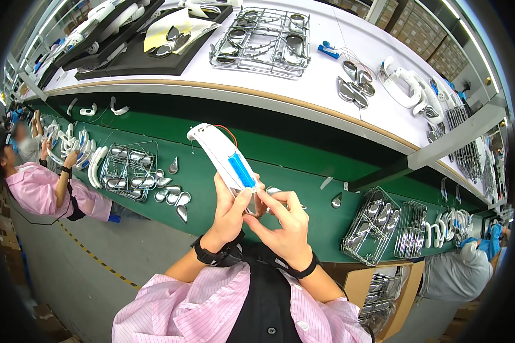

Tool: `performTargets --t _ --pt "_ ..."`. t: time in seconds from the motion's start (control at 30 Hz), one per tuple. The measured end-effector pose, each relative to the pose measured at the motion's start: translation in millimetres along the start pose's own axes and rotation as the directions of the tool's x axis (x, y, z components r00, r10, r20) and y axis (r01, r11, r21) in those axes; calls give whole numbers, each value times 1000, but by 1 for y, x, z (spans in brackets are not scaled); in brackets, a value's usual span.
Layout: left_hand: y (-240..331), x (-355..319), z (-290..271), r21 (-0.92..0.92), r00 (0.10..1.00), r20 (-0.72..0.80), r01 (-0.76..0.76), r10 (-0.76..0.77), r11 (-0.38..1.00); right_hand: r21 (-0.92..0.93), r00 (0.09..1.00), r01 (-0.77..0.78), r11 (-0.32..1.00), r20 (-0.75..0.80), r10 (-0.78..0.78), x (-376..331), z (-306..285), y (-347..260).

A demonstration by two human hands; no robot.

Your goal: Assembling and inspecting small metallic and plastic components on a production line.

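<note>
A long white curved plastic housing (214,146) is held up at a tilt above the green bench. Its open side shows a blue cylindrical battery (242,170), and a thin red wire (229,131) arches from the far end. My left hand (226,214) wraps round the lower part, with the thumb on the front just below the battery. At the lower end my right hand (286,226) has its thumb and fingers drawn together against a shiny chrome-like piece (260,206). The fingers mostly hide that piece, and what exactly they pinch cannot be made out.
Loose chrome drop-shaped covers (182,198) and a wire rack (129,171) lie on the left. Two more racks (371,226) stand at right, above a cardboard box (392,300). A white shelf (194,77) overhangs the bench. Co-workers sit on the left (40,186) and right (455,274).
</note>
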State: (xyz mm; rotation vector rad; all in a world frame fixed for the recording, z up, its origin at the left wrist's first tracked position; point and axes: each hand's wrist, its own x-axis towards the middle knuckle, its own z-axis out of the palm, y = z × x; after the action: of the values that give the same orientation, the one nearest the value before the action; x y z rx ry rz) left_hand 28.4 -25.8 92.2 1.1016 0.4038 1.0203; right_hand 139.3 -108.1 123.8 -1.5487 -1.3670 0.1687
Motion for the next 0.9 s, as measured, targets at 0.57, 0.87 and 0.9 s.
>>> performTargets --t 0.57,0.87,0.9 --pt "10 0 15 -177 994 106 52 -34 983 659 943 -334 674 221 250 -17 23 12" --pt "3 0 6 -202 989 106 120 -100 972 318 891 -365 875 391 230 -13 6 0" --pt "5 1 6 -258 987 134 118 -85 959 304 931 -283 910 315 184 -13 6 -3"
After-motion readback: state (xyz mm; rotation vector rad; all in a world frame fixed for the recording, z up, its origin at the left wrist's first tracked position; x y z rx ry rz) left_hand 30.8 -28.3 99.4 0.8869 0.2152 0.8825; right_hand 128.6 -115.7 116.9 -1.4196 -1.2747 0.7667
